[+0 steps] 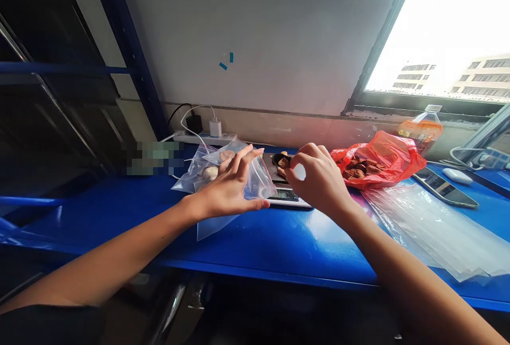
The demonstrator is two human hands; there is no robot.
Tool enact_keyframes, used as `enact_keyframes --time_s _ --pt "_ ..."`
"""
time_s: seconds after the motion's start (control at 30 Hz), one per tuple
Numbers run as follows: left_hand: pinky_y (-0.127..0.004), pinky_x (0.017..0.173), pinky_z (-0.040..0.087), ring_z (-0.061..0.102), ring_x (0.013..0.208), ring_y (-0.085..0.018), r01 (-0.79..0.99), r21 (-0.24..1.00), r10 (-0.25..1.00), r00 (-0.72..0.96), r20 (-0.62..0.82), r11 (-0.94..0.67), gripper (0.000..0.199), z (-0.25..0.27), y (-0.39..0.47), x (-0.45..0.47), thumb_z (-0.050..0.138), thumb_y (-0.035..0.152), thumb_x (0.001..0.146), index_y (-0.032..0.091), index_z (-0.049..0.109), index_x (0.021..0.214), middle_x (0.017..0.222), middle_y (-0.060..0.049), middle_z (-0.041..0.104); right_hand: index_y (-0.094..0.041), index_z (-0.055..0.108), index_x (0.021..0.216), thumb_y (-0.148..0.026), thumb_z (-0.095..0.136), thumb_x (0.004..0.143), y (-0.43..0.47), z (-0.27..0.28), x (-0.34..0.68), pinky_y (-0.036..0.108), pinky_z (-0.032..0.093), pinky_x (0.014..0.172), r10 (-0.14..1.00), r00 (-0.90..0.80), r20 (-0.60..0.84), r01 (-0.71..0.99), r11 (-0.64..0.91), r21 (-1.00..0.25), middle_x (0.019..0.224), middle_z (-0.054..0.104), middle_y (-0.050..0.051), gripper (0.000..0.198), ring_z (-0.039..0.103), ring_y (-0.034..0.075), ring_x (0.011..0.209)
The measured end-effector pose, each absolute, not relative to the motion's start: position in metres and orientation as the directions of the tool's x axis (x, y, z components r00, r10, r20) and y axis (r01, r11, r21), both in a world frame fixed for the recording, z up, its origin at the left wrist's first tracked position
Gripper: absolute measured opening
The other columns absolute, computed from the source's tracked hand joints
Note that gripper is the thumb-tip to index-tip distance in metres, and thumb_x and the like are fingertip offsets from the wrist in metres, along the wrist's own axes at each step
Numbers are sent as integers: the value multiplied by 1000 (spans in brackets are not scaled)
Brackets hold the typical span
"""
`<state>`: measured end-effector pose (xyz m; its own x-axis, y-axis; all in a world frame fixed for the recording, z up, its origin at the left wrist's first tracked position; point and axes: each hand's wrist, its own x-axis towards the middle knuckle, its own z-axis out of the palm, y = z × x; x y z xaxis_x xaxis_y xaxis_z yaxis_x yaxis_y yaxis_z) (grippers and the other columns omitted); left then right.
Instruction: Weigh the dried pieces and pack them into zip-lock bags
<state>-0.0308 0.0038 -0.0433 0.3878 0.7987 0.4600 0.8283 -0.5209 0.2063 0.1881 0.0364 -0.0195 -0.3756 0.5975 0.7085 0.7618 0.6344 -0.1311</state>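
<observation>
Pieces [283,163] lie at nine o'clock from our nearer right hand [323,176], curled, hold unclear; our left hand [223,190] spreads wide, empty.

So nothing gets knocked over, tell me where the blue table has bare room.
Blue table: bare along the front, between the kitchen scale and near edge, and left of the zip bags by the left hand. Crowded on the right: red plastic bag, flat clear bags, smartphone.

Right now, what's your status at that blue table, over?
Left hand open, fingers spread at the clear bag. Right hand at dried pieces on the scale, grip unclear. Clear bag and right hand partly hide the scale.
</observation>
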Motion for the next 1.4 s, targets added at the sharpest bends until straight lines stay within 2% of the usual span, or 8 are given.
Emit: enact_keyframes --time_s 0.3,0.53,0.77,0.93,1.03,1.1,1.27,1.4 --pt "-67 110 23 16 143 -40 843 171 798 389 461 -510 107 -42 4 -31 62 72 69 34 -2 146 153 -16 16 -20 69 80 -28 57 86 19 -19 178 35 47 75 573 -486 660 703 705 -94 104 61 8 16 53 23 95" --pt "-61 114 20 16 143 -37 851 128 799 413 437 -509 105 -36 -1 -27 58 72 73 22 1 145 152 -22 17 -20 67 74 -20 54 85 25 -19 182 33 45 72 579 -449 680 705 697 -128 99 62 8 17 53 23 94" --pt "-60 114 20 18 142 -38 861 167 812 365 456 -481 103 -31 -3 -23 63 68 71 25 5 144 152 -20 18 -18 61 86 -24 52 88 48 -17 194 31 43 70 642 -467 609 683 699 -212 85 66 6 11 58 19 82" --pt "-59 115 18 17 143 -38 875 195 834 324 446 -444 103 -32 -1 -25 68 62 69 27 7 145 152 -16 18 -17 61 102 -34 52 89 12 -17 206 35 44 64 606 -746 276 637 771 27 89 67 8 24 61 24 77" --pt "-59 115 16 16 144 -35 876 191 827 317 464 -442 102 -31 -1 -25 69 59 71 25 7 145 152 -17 19 -16 55 120 -35 48 92 -30 -34 205 40 47 71 551 -719 423 633 771 71 103 65 12 34 60 28 90" --pt "-58 115 17 16 144 -35 876 194 827 313 467 -442 102 -31 -1 -25 69 58 70 24 7 144 152 -18 18 -14 51 126 -34 52 90 -50 -50 205 43 48 73 545 -689 478 637 769 42 113 61 15 42 58 30 95" --pt "-57 116 18 17 144 -35 868 187 818 332 470 -460 102 -33 0 -25 70 57 70 25 8 145 152 -17 20 -16 61 101 -10 43 90 -43 -70 217 38 50 71 619 -727 297 603 782 -155 90 63 9 23 58 23 84" --pt "-57 116 17 16 143 -35 862 184 819 351 455 -472 102 -35 1 -25 66 62 71 26 6 145 151 -16 19 -19 61 98 -11 43 91 -13 -45 230 30 50 76 631 -634 447 518 776 -360 95 64 6 20 60 16 84"
